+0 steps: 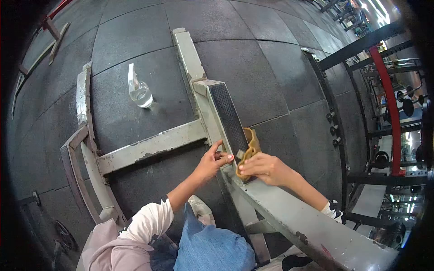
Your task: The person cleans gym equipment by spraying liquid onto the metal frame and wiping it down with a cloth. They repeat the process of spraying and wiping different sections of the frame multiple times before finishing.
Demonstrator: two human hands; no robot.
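Observation:
My right hand is closed on a yellow-brown cloth, pressed against the lower end of a black textured pad on a grey metal frame. On the near left side of that pad, my left hand has its fingers apart, the tips touching or close to the frame's edge. Nothing shows in it. A clear spray bottle with a white top stands on the dark floor, beyond the frame's crossbar.
Worn metal uprights of the same frame rise at the left. A rack with a red post and weights stands at the right. Dark rubber tiles cover the floor. A shoe is below my left hand.

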